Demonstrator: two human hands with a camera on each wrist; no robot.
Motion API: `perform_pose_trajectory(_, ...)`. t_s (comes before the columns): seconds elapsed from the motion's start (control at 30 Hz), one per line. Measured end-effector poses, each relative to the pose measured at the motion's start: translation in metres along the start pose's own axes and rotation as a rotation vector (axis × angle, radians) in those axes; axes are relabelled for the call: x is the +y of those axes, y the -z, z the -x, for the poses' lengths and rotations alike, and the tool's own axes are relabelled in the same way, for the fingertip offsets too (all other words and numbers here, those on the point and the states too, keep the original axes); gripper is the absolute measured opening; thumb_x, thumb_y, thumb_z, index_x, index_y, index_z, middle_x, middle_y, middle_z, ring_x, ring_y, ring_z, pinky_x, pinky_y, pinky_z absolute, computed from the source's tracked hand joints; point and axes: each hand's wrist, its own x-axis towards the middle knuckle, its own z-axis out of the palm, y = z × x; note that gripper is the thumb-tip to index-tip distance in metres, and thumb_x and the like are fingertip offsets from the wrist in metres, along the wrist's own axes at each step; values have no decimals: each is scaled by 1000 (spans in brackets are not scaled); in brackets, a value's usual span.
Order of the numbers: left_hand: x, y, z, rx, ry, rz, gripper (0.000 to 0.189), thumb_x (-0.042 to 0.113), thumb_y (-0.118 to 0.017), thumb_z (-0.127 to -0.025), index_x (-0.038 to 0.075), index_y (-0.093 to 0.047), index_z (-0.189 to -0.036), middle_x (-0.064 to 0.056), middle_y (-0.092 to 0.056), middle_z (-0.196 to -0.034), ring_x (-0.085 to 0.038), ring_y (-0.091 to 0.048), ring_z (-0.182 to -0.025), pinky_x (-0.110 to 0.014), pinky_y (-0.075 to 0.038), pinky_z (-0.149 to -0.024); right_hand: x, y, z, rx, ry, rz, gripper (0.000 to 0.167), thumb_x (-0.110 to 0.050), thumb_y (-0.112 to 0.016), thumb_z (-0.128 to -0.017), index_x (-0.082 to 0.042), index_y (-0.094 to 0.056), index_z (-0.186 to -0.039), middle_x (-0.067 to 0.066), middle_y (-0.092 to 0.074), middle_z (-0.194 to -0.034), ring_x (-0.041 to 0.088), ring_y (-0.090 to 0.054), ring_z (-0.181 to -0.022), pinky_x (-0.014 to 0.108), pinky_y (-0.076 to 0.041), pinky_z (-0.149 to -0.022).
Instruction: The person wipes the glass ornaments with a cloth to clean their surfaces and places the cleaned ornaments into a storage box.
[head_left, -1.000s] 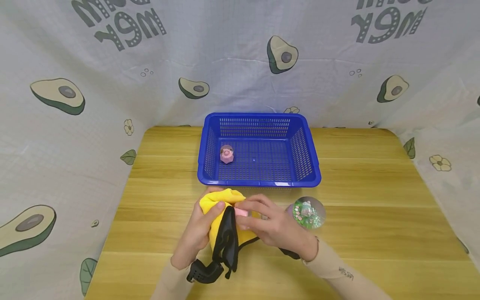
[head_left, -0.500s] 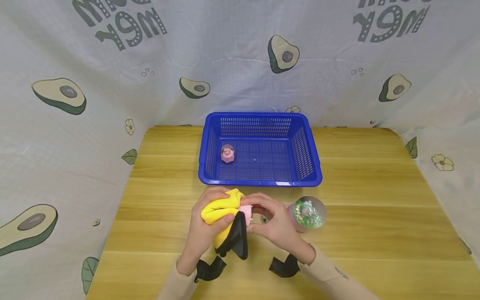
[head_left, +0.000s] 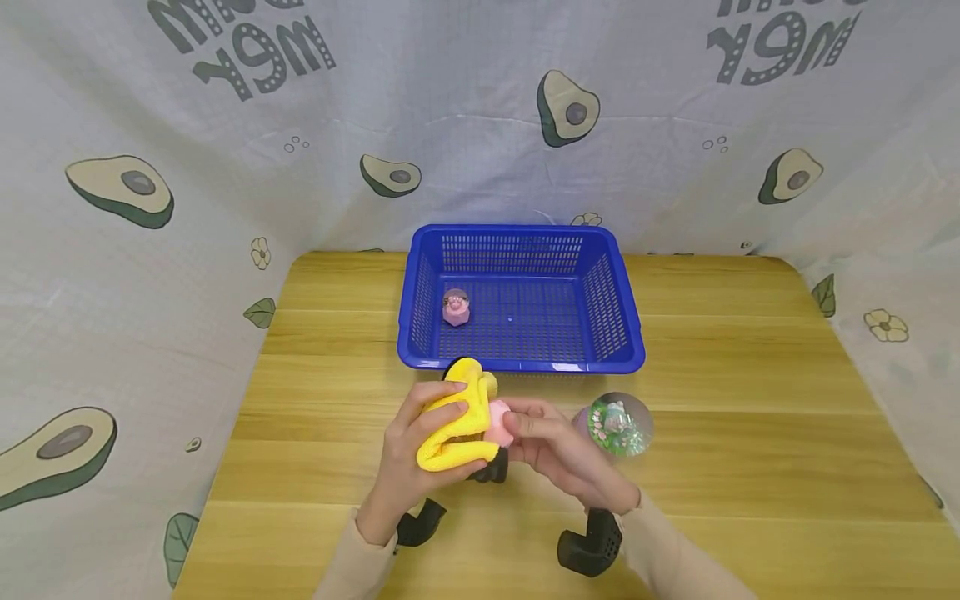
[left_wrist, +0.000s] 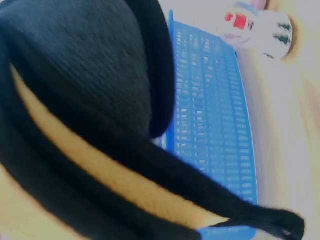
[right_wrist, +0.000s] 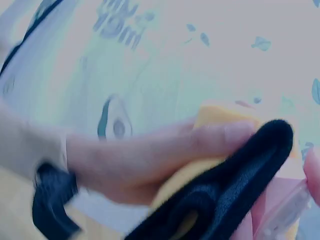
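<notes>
In the head view my left hand (head_left: 403, 450) grips a folded yellow cloth (head_left: 467, 408) with a black reverse side and presses it around a pink faceted base (head_left: 498, 425). My right hand (head_left: 561, 450) pinches that pink piece from the right, thumb on top. The right wrist view shows a clear part (right_wrist: 287, 212) joined to the pink; it looks like a small snow globe, mostly hidden by cloth and fingers. Black cloth (left_wrist: 85, 55) fills much of the left wrist view. Just right of my right hand stands a larger snow globe (head_left: 619, 423) with flowers inside.
A blue plastic basket (head_left: 517, 366) stands behind my hands. Inside it, at the left, sits a small pink-based globe (head_left: 456, 308). A white object with red and green prints (left_wrist: 275, 37) appears in the left wrist view. A patterned curtain (head_left: 480, 125) hangs behind the wooden table (head_left: 750, 467).
The pink piece has turned between my hands, and the cloth has been refolded around it, yellow side up. My right hand has rotated, bringing its thumb on top.
</notes>
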Motion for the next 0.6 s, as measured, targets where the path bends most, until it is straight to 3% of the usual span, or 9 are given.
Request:
perform_pose_trajectory(0.07,-2,0,0,4,-20,-17,44,33,-73,-84,7,-54,-115,-19,-52,-115,-31,-53,-103,-28,-48,-91,-2,-2,0,-14,-38,-28,25,-14,-47,-99,-4,-61,-116,6,-65,-109,15,-62,-97,28,-51,-83)
perform_pose_trajectory(0.13,-2,0,1,18,6,-12,42,33,-72,-85,7,-55,-114,-19,-52,-114,-31,-54,-103,-28,-48,-91,-3,-4,0,14,-30,-4,25,-14,-48,-98,-3,-60,-118,5,-65,-108,14,-61,-96,28,-52,-82)
perform_pose_trajectory(0.37,-1,1,-2,58,214,89,38,34,-71,-87,7,-58,-110,-17,-56,-113,-29,-56,-104,-32,-47,-89,0,-12,-1,204,101,244,41,-14,-62,-93,11,-50,-122,6,-64,-105,14,-61,-91,31,-53,-77)
perform_pose_trajectory(0.5,-2,1,-3,60,305,135,38,35,-71,-86,7,-59,-108,-14,-56,-113,-28,-54,-105,-33,-46,-91,2,-14,-2,243,197,335,51,-15,-68,-90,18,-47,-123,12,-62,-109,15,-63,-95,30,-53,-81)
perform_pose_trajectory(0.6,-4,0,-4,64,343,157,38,35,-71,-86,6,-59,-108,-14,-57,-113,-28,-54,-106,-33,-46,-91,3,-14,-2,250,264,407,52,-15,-70,-88,16,-49,-123,19,-60,-112,16,-63,-98,30,-53,-82)
